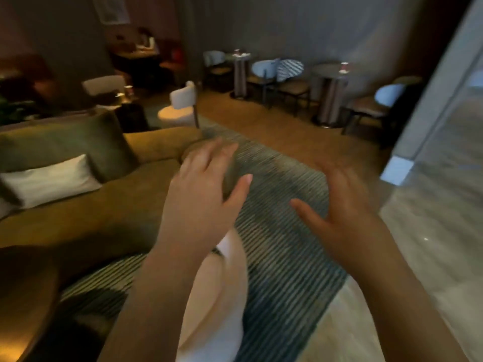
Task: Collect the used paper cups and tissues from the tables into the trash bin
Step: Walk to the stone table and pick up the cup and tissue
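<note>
My left hand (201, 189) and my right hand (339, 207) are both raised in front of me over a striped rug, fingers spread, holding nothing. Far ahead, a paper cup (344, 66) with a red band stands on a round pedestal table (324, 74), with something pale beside it. Another cup (237, 52) stands on a second round table (241, 58) further left, next to some white tissue. A third cup (128, 90) sits on a low table at the left. No trash bin is in view.
An olive sofa (91, 199) with a white cushion (49, 178) fills the left. Chairs (264, 71) surround the round tables. A white stool-chair (180, 105) stands mid-room. A glass partition (441, 105) runs along the right. A person sits at a far desk (146, 40).
</note>
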`<state>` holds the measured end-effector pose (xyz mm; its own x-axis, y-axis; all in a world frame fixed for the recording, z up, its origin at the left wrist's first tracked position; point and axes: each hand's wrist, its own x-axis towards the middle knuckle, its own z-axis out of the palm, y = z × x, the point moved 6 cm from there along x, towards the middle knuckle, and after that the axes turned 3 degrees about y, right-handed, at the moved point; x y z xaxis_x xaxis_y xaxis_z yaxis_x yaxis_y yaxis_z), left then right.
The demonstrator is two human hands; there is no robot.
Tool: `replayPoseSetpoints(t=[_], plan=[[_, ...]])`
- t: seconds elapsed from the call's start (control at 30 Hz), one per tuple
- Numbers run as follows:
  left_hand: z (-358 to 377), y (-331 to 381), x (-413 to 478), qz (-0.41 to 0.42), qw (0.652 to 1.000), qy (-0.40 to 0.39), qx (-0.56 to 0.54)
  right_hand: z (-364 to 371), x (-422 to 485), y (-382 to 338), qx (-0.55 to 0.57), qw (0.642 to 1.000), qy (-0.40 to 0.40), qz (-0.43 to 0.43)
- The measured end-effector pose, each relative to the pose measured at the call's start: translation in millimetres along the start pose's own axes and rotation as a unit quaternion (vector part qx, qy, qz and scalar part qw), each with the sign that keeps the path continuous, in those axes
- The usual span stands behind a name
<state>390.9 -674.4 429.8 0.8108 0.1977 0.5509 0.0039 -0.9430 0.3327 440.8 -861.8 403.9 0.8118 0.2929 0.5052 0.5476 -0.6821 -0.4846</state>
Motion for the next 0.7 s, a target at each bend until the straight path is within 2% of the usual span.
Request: replayPoseSetpoints(t=[0.13,0.27,0.5,0.7], plan=[[103.1,74.0,52.9,0.036,0.996,-0.046,-0.061,-42.4,30.2,100.2,-0.043,0.998,0.029,0.04],[171.2,106.3,100.9,0.053,0.993,-0.082,-0.069,-46.1,68.4,174.9,-0.053,0.995,0.026,0.083],[264.6,80.0,212.2,0.051,0.991,-0.114,-0.043,9.2,185.8,268.1,-0.042,0.987,0.04,0.147],[354.3,61.6,338.8,0.05,0.983,-0.147,-0.096,53.8,301.4,328.3,-0.063,0.98,0.028,0.184]])
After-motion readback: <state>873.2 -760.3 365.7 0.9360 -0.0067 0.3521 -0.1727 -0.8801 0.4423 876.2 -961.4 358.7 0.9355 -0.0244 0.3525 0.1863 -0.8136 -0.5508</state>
